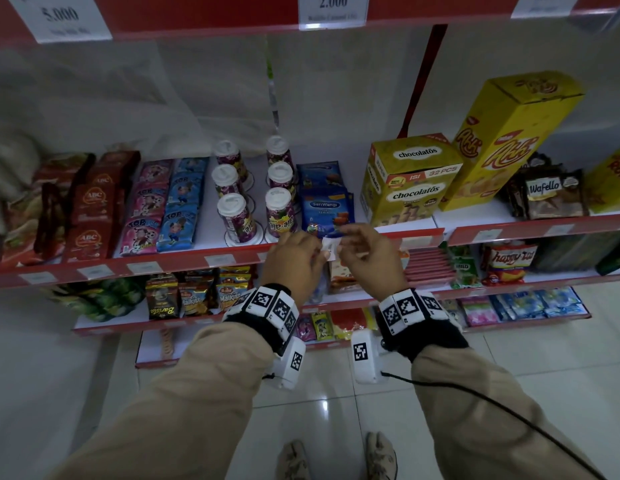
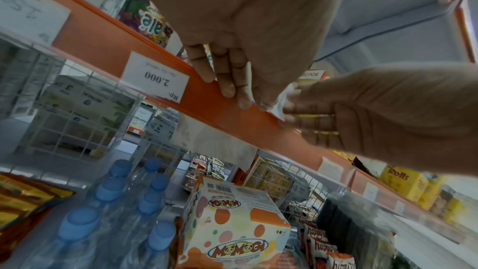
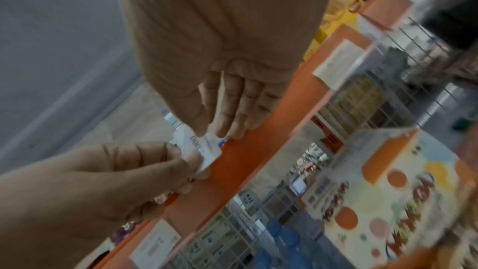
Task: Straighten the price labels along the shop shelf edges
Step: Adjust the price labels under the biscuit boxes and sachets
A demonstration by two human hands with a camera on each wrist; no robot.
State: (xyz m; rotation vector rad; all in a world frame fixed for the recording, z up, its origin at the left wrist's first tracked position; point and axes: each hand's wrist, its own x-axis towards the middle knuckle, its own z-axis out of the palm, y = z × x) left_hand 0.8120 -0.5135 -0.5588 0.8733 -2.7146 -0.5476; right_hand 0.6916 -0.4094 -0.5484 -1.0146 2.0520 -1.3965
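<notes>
A: Location: a shop aisle with red-edged shelves and a white tiled floor (image 1: 530, 344). Where was the price label?

B: The price label (image 1: 331, 247) sat at the red shelf edge (image 1: 183, 259), below the blue packets (image 1: 325, 211) and between both hands.

A: State of the left hand?

B: The left hand (image 1: 294, 259) pinched the label's left end; its remaining fingers (image 2: 227, 81) lay straight against the shelf edge.

A: And the right hand?

B: The right hand (image 1: 369, 256) pinched the label's right end between thumb and fingers (image 3: 227, 114). The label was crumpled and tilted, not flat on the strip.

A: Neighbouring items?

B: A second label (image 2: 155, 77) marked 2.000 sat further left on the same edge, beneath the cups (image 1: 237, 220).
</notes>
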